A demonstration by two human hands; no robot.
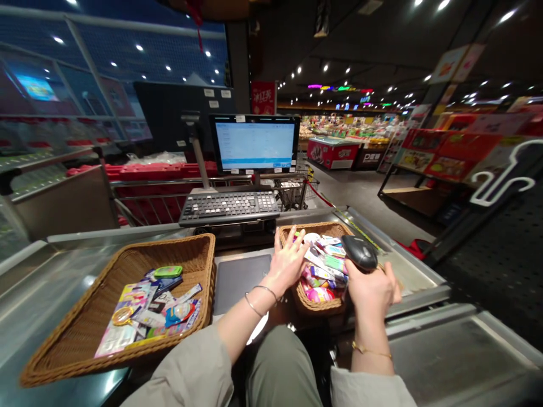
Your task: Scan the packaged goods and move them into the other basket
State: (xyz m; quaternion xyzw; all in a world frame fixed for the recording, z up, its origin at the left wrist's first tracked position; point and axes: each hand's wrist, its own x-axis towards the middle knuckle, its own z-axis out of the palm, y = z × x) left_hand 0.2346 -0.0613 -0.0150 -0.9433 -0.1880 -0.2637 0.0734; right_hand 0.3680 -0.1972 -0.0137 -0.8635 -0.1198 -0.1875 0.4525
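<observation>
My right hand [370,288] is wrapped round the handle of a black handheld barcode scanner [360,252], held at the right side of a small wicker basket [316,308]. Small packaged goods in several colours [328,261] fill that basket, with a pink round item [320,294] near its front. Over the basket's left rim lies my left hand [288,261], fingers apart and stretched forward; nothing shows in its grip. A larger wicker basket [207,265] on the left holds fewer packages, among them a green pack [168,272] and a gold-coloured ring-shaped item [123,316].
Behind the baskets stand a black keyboard [229,207] and a lit monitor [257,144]. A grey flat plate [241,280] lies between the baskets. Metal counter surfaces [458,356] extend to both sides. A white hook-shaped hanger [487,192] juts in at right.
</observation>
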